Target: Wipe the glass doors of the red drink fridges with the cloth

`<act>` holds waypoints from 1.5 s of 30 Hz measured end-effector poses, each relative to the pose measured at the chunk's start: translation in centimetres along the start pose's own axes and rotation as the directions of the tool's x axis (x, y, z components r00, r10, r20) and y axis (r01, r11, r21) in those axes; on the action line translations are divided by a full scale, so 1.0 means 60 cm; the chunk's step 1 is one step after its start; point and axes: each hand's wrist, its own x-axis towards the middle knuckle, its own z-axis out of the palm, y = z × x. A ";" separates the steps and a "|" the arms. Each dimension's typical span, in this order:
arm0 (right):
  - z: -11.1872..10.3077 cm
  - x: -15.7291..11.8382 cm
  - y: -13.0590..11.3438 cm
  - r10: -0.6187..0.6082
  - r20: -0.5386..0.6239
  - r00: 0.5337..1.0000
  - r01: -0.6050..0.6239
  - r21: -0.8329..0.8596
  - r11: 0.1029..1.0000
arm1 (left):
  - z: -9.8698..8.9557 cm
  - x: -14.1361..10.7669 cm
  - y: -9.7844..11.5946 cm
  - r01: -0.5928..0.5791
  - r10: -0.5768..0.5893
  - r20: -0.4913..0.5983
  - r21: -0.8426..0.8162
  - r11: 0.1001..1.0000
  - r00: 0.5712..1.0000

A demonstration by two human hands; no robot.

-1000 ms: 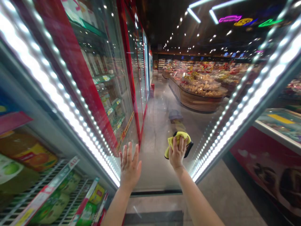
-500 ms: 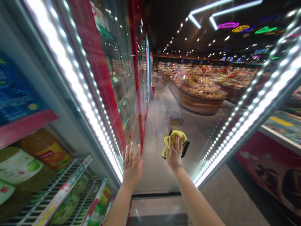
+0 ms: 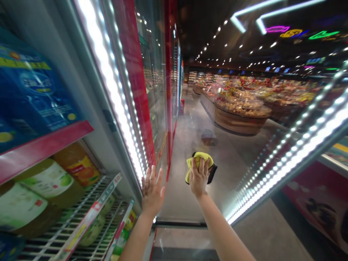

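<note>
Display island [image 3: 236,123], wooden-sided and heaped with goods, well beyond the glass. Nearer, across the middle of the view, glass door [image 3: 231,159] at an angle to the cooler, with the aisle visible through it. To left and right of the pane, left light strip [image 3: 108,79] and right light strip [image 3: 288,163], both brightly lit. At lower left, wire shelf [image 3: 81,215] with large bottles [image 3: 45,177] on it.

Smaller than these, left hand [image 3: 153,194] low beside the left light strip, fingers straight and spread, nothing held; palm toward the pane, probably braced there, though hard to confirm contact. Right hand [image 3: 199,177] near the lower middle of the pane, fingers slightly bent over a bunched cloth and gripping it against the glass, as far as visible.

Smallest, yellow cloth [image 3: 208,158], dark-edged, under and around those fingers.

Step in hand, by judgement: wiping the pane. For the next move, even pressure through the right palm, loose edges kept under control, and a steady left hand against any swing.
</note>
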 end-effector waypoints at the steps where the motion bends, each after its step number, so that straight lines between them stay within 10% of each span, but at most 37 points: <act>1: 0.006 0.003 -0.019 -0.035 0.010 0.999 0.034 0.014 0.999 | 0.000 -0.003 -0.002 0.005 -0.005 0.015 0.009 1.000 1.000; 6: 0.004 -0.038 -0.011 -0.354 0.119 0.927 0.341 0.122 0.932 | -0.013 -0.017 -0.017 0.003 -0.004 0.025 0.027 1.000 1.000; 10: 0.001 -0.049 0.015 -0.186 0.063 0.981 0.181 0.076 0.981 | -0.024 -0.038 -0.043 0.034 -0.035 0.031 0.028 0.999 0.999; 15: 0.026 -0.007 -0.078 -0.138 -0.030 0.990 0.140 0.098 0.985 | -0.021 -0.070 -0.055 0.068 -0.068 -0.006 0.058 0.996 0.998; 18: 0.030 -0.007 -0.096 -0.453 0.015 0.891 0.444 0.177 0.879 | -0.026 -0.089 -0.048 0.072 -0.072 -0.002 0.112 0.991 0.997; 22: 0.014 -0.018 -0.023 -0.724 0.014 0.689 0.697 0.258 0.669 | -0.048 -0.133 -0.037 0.083 -0.088 0.015 0.196 0.977 0.996; 25: 0.005 -0.012 0.008 -0.655 0.006 0.755 0.632 0.259 0.731 | -0.061 -0.171 -0.027 0.126 -0.128 -0.007 0.213 0.969 0.992; 29: 0.019 -0.008 -0.053 -0.442 -0.040 0.896 0.440 0.215 0.872 | -0.060 -0.199 -0.012 0.203 -0.202 -0.026 0.183 0.962 0.979; 32: 0.041 -0.025 -0.094 -0.510 -0.043 0.859 0.507 0.206 0.837 | -0.053 -0.202 -0.003 0.221 -0.221 -0.018 0.142 0.965 0.975; 37: 0.056 -0.051 -0.060 -0.741 -0.020 0.671 0.721 0.249 0.646 | -0.045 -0.217 -0.005 0.219 -0.222 0.015 0.101 0.970 0.975; 45: 0.088 -0.048 -0.186 -0.541 -0.056 0.839 0.539 0.226 0.812 | -0.030 -0.243 -0.037 0.168 -0.171 0.046 0.062 0.984 0.984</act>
